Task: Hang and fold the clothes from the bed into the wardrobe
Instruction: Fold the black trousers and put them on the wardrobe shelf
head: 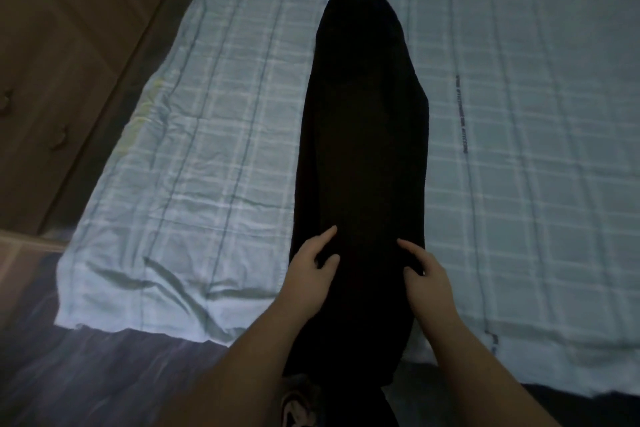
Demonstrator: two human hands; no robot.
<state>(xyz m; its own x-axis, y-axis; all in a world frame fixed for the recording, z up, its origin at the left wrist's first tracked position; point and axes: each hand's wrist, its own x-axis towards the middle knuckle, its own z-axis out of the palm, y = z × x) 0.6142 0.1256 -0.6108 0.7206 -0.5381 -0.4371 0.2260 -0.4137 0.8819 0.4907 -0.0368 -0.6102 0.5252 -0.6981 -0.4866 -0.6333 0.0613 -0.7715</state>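
Observation:
A long black garment (363, 135) lies stretched lengthwise on the bed (207, 149), folded into a narrow strip that runs from the near edge toward the far side. My left hand (313, 269) rests on its near left part with index finger and thumb spread on the cloth. My right hand (424, 274) rests on its near right part in the same way, fingers loosely bent. Neither hand visibly pinches the fabric. The near end of the garment hangs over the bed's edge.
The bed carries a pale checked sheet (519, 184). A wooden wardrobe or drawer unit (62, 62) with round knobs stands at the left, beside the bed. Dark floor (104, 385) lies below the bed's near edge. The room is dim.

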